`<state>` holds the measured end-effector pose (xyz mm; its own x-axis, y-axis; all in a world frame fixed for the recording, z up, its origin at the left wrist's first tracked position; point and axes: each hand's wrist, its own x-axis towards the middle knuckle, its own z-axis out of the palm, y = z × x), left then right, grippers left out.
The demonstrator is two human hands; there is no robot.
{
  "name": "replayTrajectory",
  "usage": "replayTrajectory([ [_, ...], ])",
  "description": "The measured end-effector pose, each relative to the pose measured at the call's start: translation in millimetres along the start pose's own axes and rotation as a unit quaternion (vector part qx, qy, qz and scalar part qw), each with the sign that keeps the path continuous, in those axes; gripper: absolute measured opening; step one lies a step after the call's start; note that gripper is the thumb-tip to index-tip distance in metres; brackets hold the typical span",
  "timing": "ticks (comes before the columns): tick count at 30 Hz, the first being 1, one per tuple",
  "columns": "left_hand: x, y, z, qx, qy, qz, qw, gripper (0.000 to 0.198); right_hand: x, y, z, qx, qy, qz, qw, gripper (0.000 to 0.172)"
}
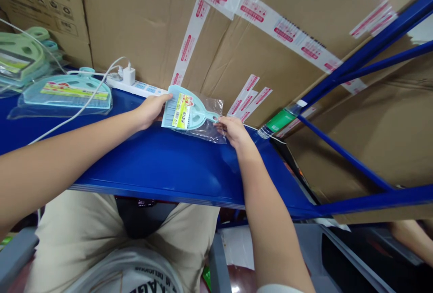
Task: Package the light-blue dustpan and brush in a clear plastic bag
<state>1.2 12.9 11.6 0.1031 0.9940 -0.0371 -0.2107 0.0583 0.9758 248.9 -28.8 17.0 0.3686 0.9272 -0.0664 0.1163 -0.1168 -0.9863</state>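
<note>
A small light-blue dustpan-and-brush set (184, 112) with a yellow label lies partly inside a clear plastic bag (211, 124) on the blue shelf (162, 162). My left hand (150, 110) grips the wide brush end of the set, with the thumb on top. My right hand (233, 131) pinches the bag's open end next to the set's handle. Both forearms reach over the shelf from near its front edge.
Another bagged light-blue set (66, 94) lies at the left, with a stack of green ones (20, 58) behind it. A white power strip (135, 86) and cables run along taped cardboard boxes (237, 22). Blue shelf struts (372, 45) cross the right side.
</note>
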Motion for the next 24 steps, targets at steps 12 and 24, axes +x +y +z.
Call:
replayTrajectory([
  [12, -1, 2, -4.7, -0.008, -0.08, -0.029, 0.996, 0.019, 3, 6, -3, 0.032, 0.003, 0.022, 0.999, 0.02],
  [24, -9, 3, -6.2, 0.028, -0.152, -0.034, 0.987, 0.044, 4, 3, -7, 0.024, -0.005, 0.017, 1.0, 0.021],
])
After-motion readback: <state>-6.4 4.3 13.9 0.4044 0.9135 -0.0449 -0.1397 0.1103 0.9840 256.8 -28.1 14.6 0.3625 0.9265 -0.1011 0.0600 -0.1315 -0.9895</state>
